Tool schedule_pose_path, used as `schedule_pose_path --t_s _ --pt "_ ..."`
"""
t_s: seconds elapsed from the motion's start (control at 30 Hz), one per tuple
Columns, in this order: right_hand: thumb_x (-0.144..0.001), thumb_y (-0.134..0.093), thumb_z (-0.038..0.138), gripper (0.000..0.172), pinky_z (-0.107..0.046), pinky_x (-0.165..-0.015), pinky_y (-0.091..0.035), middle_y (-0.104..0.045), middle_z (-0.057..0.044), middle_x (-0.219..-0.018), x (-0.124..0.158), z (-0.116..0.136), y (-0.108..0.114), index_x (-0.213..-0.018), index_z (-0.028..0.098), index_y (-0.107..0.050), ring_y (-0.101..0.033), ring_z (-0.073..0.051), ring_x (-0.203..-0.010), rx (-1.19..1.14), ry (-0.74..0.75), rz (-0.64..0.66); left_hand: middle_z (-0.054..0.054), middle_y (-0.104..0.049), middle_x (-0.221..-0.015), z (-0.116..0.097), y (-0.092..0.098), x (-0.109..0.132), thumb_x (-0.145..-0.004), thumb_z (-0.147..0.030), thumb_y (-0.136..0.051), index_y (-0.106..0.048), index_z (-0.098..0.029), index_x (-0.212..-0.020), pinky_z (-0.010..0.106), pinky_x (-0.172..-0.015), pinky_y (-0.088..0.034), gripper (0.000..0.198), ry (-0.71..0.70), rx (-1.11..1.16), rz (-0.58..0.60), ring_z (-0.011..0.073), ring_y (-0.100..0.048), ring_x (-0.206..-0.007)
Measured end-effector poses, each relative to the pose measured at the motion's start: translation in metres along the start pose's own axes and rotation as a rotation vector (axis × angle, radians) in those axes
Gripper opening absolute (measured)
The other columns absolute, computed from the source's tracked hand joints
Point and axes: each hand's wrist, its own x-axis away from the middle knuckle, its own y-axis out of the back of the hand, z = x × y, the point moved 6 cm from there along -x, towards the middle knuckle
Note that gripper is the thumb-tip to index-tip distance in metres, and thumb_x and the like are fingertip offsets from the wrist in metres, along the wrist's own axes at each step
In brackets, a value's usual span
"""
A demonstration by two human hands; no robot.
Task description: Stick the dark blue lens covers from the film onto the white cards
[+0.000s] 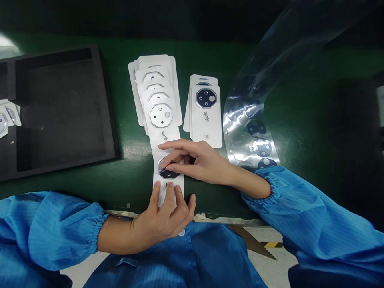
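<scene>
A white phone back panel lies at the table's front edge, its octagonal camera area partly covered by a dark film sticker with holes. My right hand is over that octagon, thumb and index finger pinched on the sticker's edge. My left hand rests its spread fingertips on the panel's lower part, below the octagon. Just beyond lies an overlapping stack of white panels with pale octagons. To its right is a smaller stack of panels, the top one with a dark octagon.
A clear plastic strip carrying dark round stickers curves across the right side. At left stands a black tray with a few white pieces in its left compartment. The green table ends just before my body.
</scene>
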Motion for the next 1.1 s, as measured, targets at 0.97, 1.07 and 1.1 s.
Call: schedule_pose_path --t_s 0.97,1.07,1.1 --pt "-0.096 -0.068 0.022 0.042 -0.026 -0.063 -0.056 -0.080 -0.002 -0.102 0.0004 0.0000 -0.0003 -0.137 0.023 -0.059 -0.072 -0.014 -0.076 -0.002 0.012 0.002 0.008 -0.070 -0.111 0.0008 -0.0007 -0.0003 -0.093 -0.027 -0.071 -0.064 -0.019 -0.134 0.049 -0.090 -0.062 0.043 -0.006 -0.033 0.011 0.0300 -0.068 -0.105" --pt "-0.096 -0.068 0.022 0.042 -0.026 -0.065 -0.056 -0.080 -0.002 -0.102 -0.0001 -0.0003 -0.0003 -0.137 0.023 -0.059 -0.072 -0.013 -0.076 0.007 0.012 -0.001 0.008 -0.070 -0.110 0.0013 -0.0003 -0.0010 -0.093 -0.026 -0.071 -0.065 -0.019 -0.133 0.048 -0.089 -0.062 0.042 -0.003 -0.026 0.005 0.0299 -0.069 -0.105" --pt "-0.096 -0.068 0.021 0.042 -0.026 -0.065 -0.056 -0.080 -0.002 -0.102 -0.0001 -0.0005 -0.0002 -0.137 0.023 -0.059 -0.072 -0.013 -0.077 0.011 0.010 -0.003 0.007 -0.070 -0.110 0.0015 0.0000 -0.0013 -0.092 -0.025 -0.071 -0.065 -0.019 -0.133 0.048 -0.088 -0.063 0.041 -0.003 -0.025 0.004 0.0297 -0.069 -0.105"
